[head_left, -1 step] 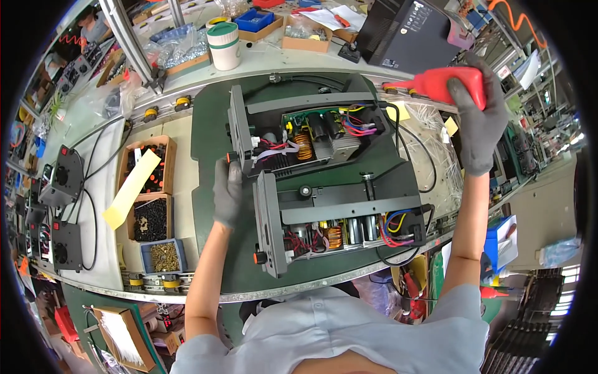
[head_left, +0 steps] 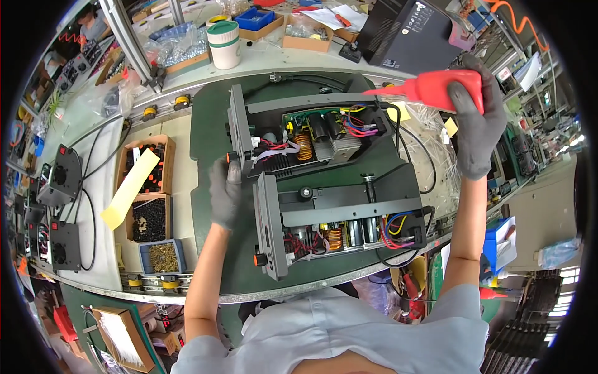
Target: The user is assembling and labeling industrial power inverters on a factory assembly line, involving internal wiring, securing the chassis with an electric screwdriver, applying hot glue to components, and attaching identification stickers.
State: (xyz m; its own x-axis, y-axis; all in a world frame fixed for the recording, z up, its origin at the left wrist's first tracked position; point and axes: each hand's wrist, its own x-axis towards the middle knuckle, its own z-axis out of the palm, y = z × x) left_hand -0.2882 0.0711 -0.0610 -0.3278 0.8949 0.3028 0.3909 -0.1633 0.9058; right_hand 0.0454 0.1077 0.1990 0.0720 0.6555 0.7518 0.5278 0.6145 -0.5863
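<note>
Two grey metal device housings, their sides open on circuit boards, copper coils and coloured wires, lie on a dark green board (head_left: pixel 233 268). One is the far housing (head_left: pixel 305 103), the other the near housing (head_left: pixel 349 210). My left hand (head_left: pixel 225 194), in a grey glove, has its fingers curled at the orange-tipped knob (head_left: pixel 232 156) on the far housing's front panel. Held up at the right, my gloved right hand (head_left: pixel 483 128) is closed round a red squeeze bottle (head_left: pixel 439 88). The bottle's thin nozzle points left, over the far housing's rear end.
Left of the board stand a bin of black-and-orange parts (head_left: pixel 168 168), a bin of small black pieces (head_left: pixel 149 218) and a blue bin of brass-coloured pieces (head_left: pixel 163 257). Further left are more black housings (head_left: pixel 65 246). A lidded cup (head_left: pixel 224 47) stands behind; black cables loop at right.
My right hand has brought the red bottle slightly left, so its nozzle now reaches over the far housing's rear. My left hand stays at the knob, barely shifted.
</note>
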